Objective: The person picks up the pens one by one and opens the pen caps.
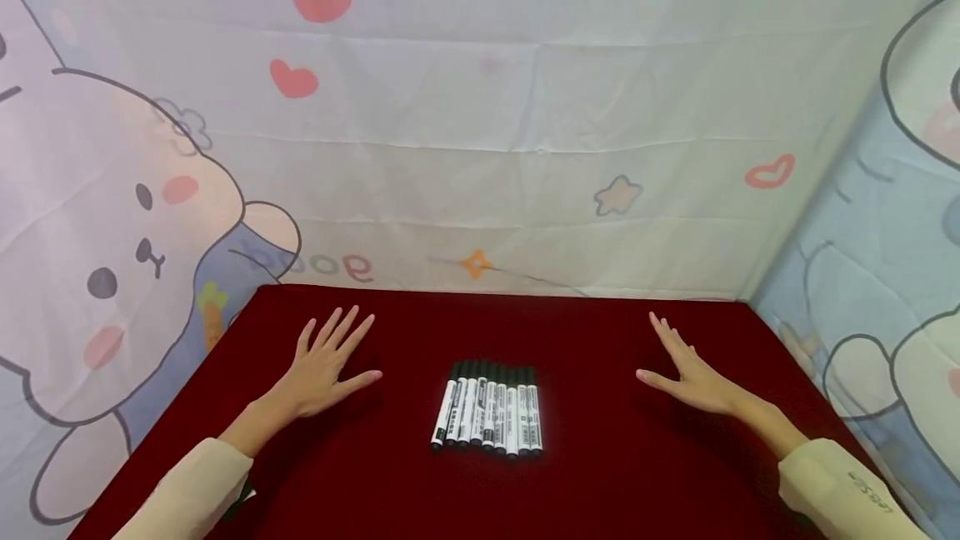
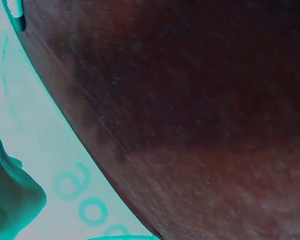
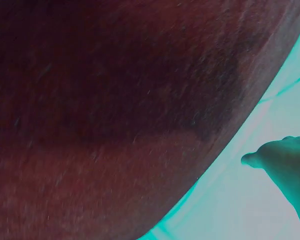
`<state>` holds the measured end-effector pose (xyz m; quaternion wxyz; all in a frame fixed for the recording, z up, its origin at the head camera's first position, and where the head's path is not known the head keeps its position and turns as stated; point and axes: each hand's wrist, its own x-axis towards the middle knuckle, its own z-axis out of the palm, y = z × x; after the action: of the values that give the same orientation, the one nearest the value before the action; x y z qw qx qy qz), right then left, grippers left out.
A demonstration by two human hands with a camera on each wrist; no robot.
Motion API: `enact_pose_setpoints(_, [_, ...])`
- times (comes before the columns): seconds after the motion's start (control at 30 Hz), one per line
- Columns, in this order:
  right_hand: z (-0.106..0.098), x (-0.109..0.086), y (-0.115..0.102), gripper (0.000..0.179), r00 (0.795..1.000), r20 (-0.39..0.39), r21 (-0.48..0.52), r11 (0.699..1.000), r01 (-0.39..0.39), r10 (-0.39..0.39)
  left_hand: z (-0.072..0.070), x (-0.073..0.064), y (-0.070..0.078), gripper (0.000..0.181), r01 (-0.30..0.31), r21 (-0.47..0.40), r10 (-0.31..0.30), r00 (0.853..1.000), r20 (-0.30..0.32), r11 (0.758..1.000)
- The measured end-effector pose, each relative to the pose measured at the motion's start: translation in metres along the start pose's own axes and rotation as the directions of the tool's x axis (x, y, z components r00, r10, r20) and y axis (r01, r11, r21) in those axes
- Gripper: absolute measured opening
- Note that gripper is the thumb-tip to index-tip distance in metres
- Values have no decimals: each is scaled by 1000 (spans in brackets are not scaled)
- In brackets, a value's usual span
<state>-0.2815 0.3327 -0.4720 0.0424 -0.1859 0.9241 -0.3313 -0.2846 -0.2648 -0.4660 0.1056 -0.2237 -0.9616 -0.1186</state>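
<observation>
A row of several white markers (image 1: 489, 415) with black caps lies side by side at the middle of the dark red table, caps toward the far side. To their left, my left hand (image 1: 326, 369) is held with fingers straight and spread, touching no marker. On the opposite side my right hand (image 1: 690, 377) has its fingers extended and thumb apart, also holding nothing. Part of the left hand (image 2: 12, 195) shows at the edge of the left wrist view. The right wrist view catches part of the right hand (image 3: 285, 165) and its thumb.
The table (image 1: 592, 473) is covered in dark red cloth. Behind it hangs a pale curtain (image 1: 450, 107) printed with hearts, a star and cartoon animals, continuing along both sides. A small dark and white object (image 1: 243, 497) is partly hidden beneath the left sleeve.
</observation>
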Motion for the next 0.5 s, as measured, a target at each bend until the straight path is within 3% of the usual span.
enact_pose_setpoints(0.2, [-3, 4, -9, 96, 999, 42, 171, 984, -40, 33, 0, 8, 11, 85, -4, -143, 3, 1000, -6, 990])
enact_pose_setpoints(0.37, [-7, 7, -15, 86, 995, 87, 352, 934, -66, 38, 1, 14, 22, 82, -15, -243, 13, 1000, -10, 970])
enact_pose_setpoints(0.5, [-7, 10, -18, 80, 993, 110, 435, 895, -93, 50, 2, 16, 29, 80, -23, -295, 24, 1000, 0, 955])
